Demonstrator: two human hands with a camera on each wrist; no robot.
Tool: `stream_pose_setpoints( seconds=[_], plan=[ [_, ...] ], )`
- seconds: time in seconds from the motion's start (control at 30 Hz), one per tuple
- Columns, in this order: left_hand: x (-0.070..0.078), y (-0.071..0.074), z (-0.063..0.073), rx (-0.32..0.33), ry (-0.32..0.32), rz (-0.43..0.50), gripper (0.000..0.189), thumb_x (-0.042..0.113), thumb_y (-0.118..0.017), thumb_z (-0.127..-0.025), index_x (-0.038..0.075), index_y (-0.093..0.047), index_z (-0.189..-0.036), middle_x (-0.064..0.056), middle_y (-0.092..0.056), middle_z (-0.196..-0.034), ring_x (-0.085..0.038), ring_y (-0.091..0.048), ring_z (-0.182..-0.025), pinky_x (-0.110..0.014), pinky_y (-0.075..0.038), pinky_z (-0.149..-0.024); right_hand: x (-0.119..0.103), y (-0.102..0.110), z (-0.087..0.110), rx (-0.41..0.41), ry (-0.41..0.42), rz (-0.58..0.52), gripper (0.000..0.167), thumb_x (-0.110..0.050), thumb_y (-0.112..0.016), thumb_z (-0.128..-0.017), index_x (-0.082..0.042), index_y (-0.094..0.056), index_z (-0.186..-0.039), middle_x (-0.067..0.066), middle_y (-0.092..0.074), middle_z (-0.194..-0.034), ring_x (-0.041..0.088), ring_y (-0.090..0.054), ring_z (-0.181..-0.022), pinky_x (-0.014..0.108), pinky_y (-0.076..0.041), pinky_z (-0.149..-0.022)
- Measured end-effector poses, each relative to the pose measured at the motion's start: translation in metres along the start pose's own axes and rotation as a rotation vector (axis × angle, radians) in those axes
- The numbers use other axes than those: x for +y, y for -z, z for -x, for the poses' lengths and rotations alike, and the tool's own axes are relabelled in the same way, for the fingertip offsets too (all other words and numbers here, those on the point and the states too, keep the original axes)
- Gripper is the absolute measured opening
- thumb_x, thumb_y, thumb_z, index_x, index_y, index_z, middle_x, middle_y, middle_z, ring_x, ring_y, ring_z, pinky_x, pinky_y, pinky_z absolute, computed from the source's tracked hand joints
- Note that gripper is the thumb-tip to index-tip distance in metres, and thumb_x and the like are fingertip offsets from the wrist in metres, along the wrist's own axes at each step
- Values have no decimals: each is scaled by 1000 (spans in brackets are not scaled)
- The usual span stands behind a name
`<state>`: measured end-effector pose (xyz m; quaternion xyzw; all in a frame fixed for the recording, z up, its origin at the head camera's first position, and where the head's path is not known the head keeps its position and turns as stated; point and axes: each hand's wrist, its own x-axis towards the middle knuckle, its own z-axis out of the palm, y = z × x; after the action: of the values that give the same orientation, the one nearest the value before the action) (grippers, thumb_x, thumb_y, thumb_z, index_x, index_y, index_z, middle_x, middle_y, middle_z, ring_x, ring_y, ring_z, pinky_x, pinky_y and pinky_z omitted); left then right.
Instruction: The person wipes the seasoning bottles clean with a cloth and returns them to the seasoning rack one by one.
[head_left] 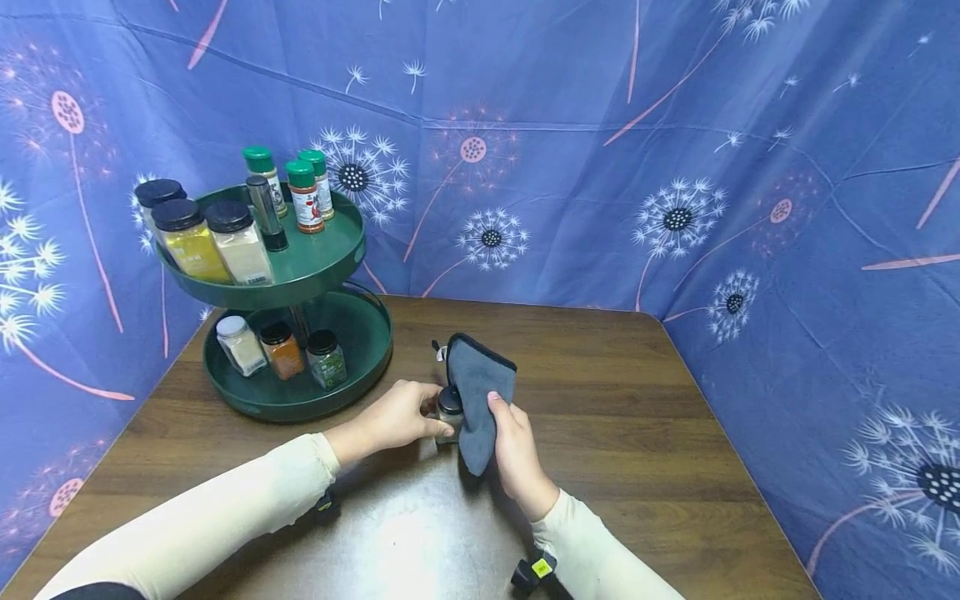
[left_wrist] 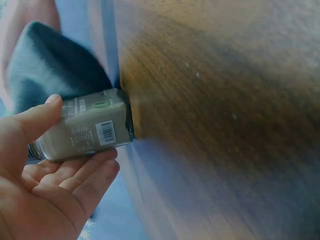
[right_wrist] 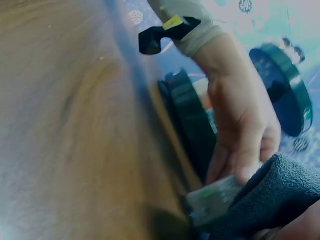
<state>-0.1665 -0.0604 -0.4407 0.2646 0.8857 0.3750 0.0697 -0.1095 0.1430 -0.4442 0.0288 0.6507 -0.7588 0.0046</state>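
Note:
A small spice jar (head_left: pixel 450 402) with a black lid stands on the table in the head view. My left hand (head_left: pixel 397 417) holds it from the left, thumb on one side and fingers on the other. In the left wrist view, the label and barcode of the jar (left_wrist: pixel 87 127) show, and its contents look pale greyish-beige. My right hand (head_left: pixel 517 450) pinches a grey cloth (head_left: pixel 483 375) with black edging, which lies along the jar's right side and covers part of it. In the right wrist view the cloth (right_wrist: pixel 280 200) hangs over the jar's label side.
At the left stands a two-tier dark green rack (head_left: pixel 315 267). Its upper tray carries larger black-lidded jars (head_left: pixel 198 242), green-capped shakers (head_left: pixel 306 200) and a dark cylinder (head_left: pixel 266 212). Several small jars (head_left: pixel 281 350) sit on the lower tray. A patterned blue curtain (head_left: pixel 570 167) borders the wooden table (head_left: pixel 630 417).

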Motion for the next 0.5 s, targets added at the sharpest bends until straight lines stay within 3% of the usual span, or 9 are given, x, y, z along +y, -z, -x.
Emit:
stream_pose_setpoints(
  seconds=[0.2,0.33,0.5],
  plan=[
    [0,0,0,0,13,1,44,36,-88,-81,13,-71,-115,10,-72,-86,-5,-61,-73,-29,-51,-67,12,8,-11,-22,-123,-36,35,-33,-46,-108,-5,-65,-100,-3,-69,-81,9,-65,-75,25,-54,-71],
    [-1,-2,-1,-3,8,-10,39,33,-88,-81,15,-71,-110,10,-70,-83,-4,-59,-71,-28,-50,-66,-9,8,-11,-11,-131,-104,31,-29,-45,-108,-6,-64,-97,-3,-68,-81,10,-65,-75,25,-54,-70],
    [1,-1,-1,3,-2,-19,35,32,-89,-80,16,-71,-106,11,-69,-80,-5,-59,-71,-27,-48,-65,-40,4,-8,22,-50,-215,27,-29,-46,-107,-8,-63,-100,-2,-68,-91,10,-66,-84,24,-53,-77]
  ],
)
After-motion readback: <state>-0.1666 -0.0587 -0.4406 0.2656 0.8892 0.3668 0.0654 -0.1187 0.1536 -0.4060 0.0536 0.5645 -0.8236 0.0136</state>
